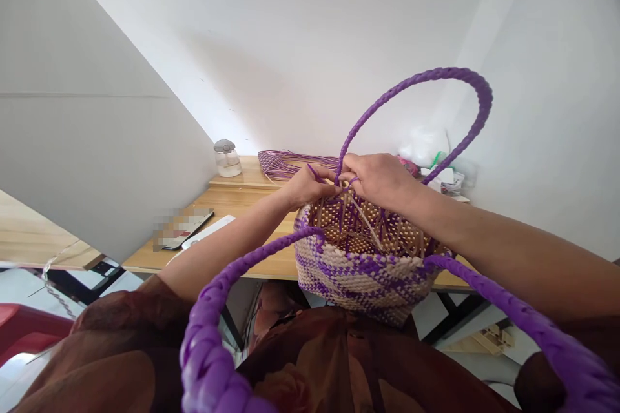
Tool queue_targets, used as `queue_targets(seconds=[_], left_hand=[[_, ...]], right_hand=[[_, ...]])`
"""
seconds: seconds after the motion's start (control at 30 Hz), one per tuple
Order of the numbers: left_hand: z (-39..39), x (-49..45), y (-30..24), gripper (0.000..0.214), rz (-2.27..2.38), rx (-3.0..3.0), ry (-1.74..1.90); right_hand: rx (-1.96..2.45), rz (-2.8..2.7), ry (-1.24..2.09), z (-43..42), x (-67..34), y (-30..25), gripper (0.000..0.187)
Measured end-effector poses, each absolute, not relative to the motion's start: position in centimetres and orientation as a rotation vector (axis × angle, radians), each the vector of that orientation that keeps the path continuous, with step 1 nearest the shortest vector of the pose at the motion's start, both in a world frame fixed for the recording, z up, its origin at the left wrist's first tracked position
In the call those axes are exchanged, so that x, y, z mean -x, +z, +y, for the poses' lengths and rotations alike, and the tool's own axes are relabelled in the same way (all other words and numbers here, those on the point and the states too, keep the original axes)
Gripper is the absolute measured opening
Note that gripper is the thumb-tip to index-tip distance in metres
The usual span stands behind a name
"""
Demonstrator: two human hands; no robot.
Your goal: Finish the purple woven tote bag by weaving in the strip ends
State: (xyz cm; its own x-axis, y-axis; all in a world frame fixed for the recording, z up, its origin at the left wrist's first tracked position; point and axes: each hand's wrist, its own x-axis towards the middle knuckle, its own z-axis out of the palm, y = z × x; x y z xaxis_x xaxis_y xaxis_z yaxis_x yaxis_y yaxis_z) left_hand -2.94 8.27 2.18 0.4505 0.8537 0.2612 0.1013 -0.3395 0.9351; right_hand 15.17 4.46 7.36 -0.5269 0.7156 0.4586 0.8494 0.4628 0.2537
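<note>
A woven basket (358, 277) in purple and beige rests on my lap against the table edge. It has two braided purple handles: the far handle (436, 74) arches upward, the near handle (217, 310) loops toward me. Both hands meet at the basket's far rim. My left hand (307, 186) pinches a thin purple strand (317, 174). My right hand (378, 179) is closed on the same weaving strands where the far handle joins the rim. Loose strand ends hang inside the basket.
A wooden table (242, 200) holds a bundle of purple strips (285, 164), a small glass jar (227, 159), a phone (186, 227) and clutter by the wall at the right (438, 171). A grey panel (87, 142) stands at the left. A red stool (24, 329) shows at lower left.
</note>
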Motion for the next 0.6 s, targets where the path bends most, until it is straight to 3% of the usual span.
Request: queue_targets(seconds=[0.6], left_hand=[[8.0, 2.3, 2.5, 0.007, 0.841, -1.817, 0.990]], right_hand=[[1.401, -2.522, -0.537, 3.6, -16.2, 8.1, 0.027]])
